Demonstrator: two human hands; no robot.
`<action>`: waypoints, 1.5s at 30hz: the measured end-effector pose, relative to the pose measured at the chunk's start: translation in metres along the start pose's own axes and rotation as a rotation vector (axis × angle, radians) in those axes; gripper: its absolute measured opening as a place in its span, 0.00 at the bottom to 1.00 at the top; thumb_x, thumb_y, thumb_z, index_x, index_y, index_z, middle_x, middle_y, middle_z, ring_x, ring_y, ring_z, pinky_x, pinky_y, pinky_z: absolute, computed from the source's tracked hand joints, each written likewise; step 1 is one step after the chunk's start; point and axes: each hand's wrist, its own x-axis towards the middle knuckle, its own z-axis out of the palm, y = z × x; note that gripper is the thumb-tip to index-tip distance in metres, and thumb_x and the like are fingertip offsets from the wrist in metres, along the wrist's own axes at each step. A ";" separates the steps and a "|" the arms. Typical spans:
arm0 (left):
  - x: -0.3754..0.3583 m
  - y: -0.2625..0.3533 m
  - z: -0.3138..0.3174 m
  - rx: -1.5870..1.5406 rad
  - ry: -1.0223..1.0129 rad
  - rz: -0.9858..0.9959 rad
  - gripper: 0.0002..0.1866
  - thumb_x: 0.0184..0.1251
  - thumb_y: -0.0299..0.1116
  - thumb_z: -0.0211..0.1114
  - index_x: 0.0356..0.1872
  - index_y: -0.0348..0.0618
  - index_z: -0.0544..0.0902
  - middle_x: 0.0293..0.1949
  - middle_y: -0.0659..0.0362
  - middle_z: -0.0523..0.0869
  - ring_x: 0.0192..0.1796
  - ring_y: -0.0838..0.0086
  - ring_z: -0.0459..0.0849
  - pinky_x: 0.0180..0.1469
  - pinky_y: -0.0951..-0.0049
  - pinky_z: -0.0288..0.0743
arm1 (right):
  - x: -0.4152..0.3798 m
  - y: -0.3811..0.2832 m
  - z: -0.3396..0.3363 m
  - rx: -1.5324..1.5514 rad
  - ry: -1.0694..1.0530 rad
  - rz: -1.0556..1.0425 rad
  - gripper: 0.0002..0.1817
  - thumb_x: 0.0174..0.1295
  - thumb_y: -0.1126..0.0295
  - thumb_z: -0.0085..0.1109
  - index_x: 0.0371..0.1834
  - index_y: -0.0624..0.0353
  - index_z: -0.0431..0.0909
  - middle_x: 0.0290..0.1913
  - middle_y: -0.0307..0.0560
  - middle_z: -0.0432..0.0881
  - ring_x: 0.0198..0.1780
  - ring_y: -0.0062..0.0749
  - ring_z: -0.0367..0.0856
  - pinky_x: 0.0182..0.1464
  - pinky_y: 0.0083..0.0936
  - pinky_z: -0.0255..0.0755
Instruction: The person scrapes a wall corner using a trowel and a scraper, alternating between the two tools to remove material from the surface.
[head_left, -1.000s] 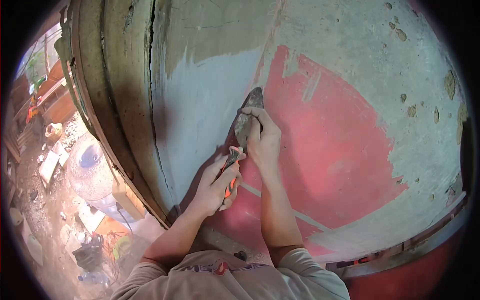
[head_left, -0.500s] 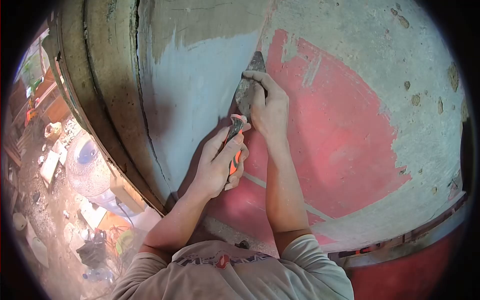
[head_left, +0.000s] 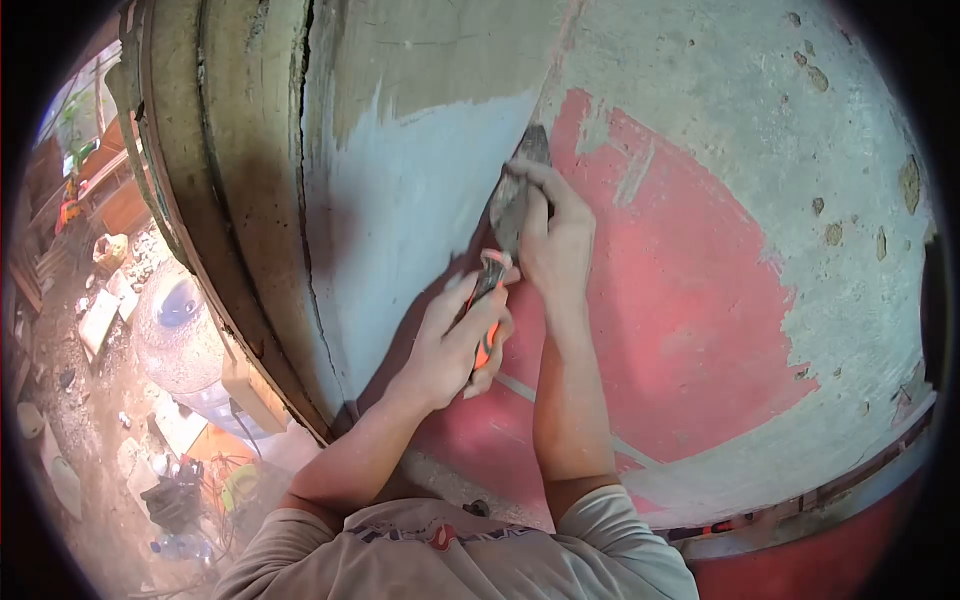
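Note:
A pointed trowel [head_left: 509,212] lies against the wall at the inner corner, its grey, smeared blade tip pointing up. My left hand [head_left: 450,345] is wrapped round its black and orange handle, thumb along the grip. Higher up, my right hand [head_left: 561,238] holds the blade, with fingers bent over its upper part near the tip. Pale blue paint [head_left: 415,175] covers the wall left of the corner. To the right, a large red painted patch [head_left: 680,300] has a ragged edge.
Bare grey plaster [head_left: 720,70] with small pits surrounds the red patch. Worn wooden boards [head_left: 230,120] stand at the left. Beyond them, a large clear water bottle [head_left: 175,335] and scattered debris lie on bright ground. A dark ledge [head_left: 790,515] runs along the lower right.
The whole view has shifted slightly, so the wall, hands and trowel appear a little lower and further right. Both hands keep the same hold on the trowel.

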 end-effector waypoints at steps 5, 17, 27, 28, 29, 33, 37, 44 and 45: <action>0.002 -0.001 0.005 -0.067 0.008 -0.011 0.23 0.87 0.43 0.53 0.73 0.40 0.72 0.30 0.60 0.75 0.14 0.82 0.67 0.12 0.78 0.59 | 0.002 -0.006 -0.003 -0.022 -0.005 0.053 0.17 0.71 0.76 0.51 0.55 0.57 0.88 0.46 0.57 0.91 0.46 0.49 0.92 0.49 0.36 0.82; -0.004 -0.019 -0.003 -0.169 0.012 -0.058 0.23 0.87 0.44 0.54 0.71 0.40 0.71 0.31 0.61 0.76 0.14 0.82 0.67 0.14 0.78 0.57 | -0.014 0.000 0.001 -0.147 0.010 0.045 0.17 0.71 0.69 0.53 0.54 0.48 0.89 0.38 0.56 0.91 0.37 0.55 0.91 0.40 0.43 0.81; 0.008 -0.014 -0.003 -0.207 -0.048 -0.030 0.22 0.87 0.47 0.54 0.69 0.42 0.71 0.29 0.63 0.74 0.14 0.82 0.64 0.13 0.78 0.56 | 0.001 -0.012 -0.004 -0.254 -0.003 0.054 0.15 0.72 0.65 0.55 0.54 0.45 0.90 0.30 0.57 0.88 0.32 0.56 0.88 0.37 0.45 0.81; 0.007 -0.022 -0.007 -0.206 -0.042 -0.033 0.23 0.87 0.47 0.54 0.69 0.42 0.71 0.29 0.63 0.74 0.14 0.83 0.64 0.14 0.78 0.56 | -0.006 -0.004 -0.002 -0.333 -0.016 0.052 0.15 0.72 0.65 0.56 0.54 0.42 0.90 0.30 0.56 0.88 0.33 0.56 0.89 0.36 0.46 0.80; 0.003 -0.032 -0.011 -0.218 -0.039 -0.034 0.23 0.87 0.46 0.54 0.70 0.41 0.72 0.28 0.63 0.74 0.14 0.83 0.64 0.13 0.78 0.55 | -0.018 0.004 0.001 -0.344 0.004 0.027 0.15 0.72 0.65 0.56 0.54 0.41 0.90 0.31 0.56 0.88 0.33 0.56 0.89 0.36 0.46 0.80; -0.006 -0.039 -0.019 -0.181 -0.046 -0.037 0.23 0.88 0.43 0.52 0.70 0.37 0.71 0.27 0.63 0.73 0.13 0.83 0.65 0.12 0.78 0.56 | -0.033 0.010 0.007 -0.264 0.002 0.065 0.15 0.72 0.66 0.56 0.54 0.40 0.90 0.31 0.56 0.89 0.33 0.56 0.89 0.36 0.46 0.80; -0.002 -0.030 -0.008 -0.215 -0.020 -0.051 0.23 0.87 0.44 0.53 0.69 0.37 0.72 0.27 0.62 0.74 0.14 0.83 0.66 0.12 0.78 0.57 | -0.020 -0.006 0.000 -0.277 -0.057 0.166 0.15 0.72 0.68 0.55 0.55 0.43 0.90 0.32 0.56 0.89 0.33 0.55 0.89 0.36 0.46 0.79; -0.011 -0.036 -0.019 -0.161 -0.032 -0.079 0.22 0.87 0.44 0.53 0.69 0.38 0.72 0.29 0.61 0.75 0.14 0.82 0.67 0.13 0.77 0.57 | -0.037 0.014 0.007 -0.193 0.022 0.036 0.16 0.72 0.68 0.55 0.56 0.44 0.89 0.33 0.57 0.89 0.35 0.56 0.90 0.38 0.44 0.80; -0.008 -0.028 -0.014 -0.160 -0.010 -0.094 0.22 0.87 0.44 0.53 0.69 0.38 0.72 0.29 0.62 0.75 0.14 0.82 0.66 0.13 0.77 0.57 | -0.030 0.011 0.008 -0.158 0.010 0.088 0.16 0.72 0.69 0.55 0.55 0.44 0.89 0.34 0.57 0.89 0.35 0.56 0.90 0.38 0.44 0.80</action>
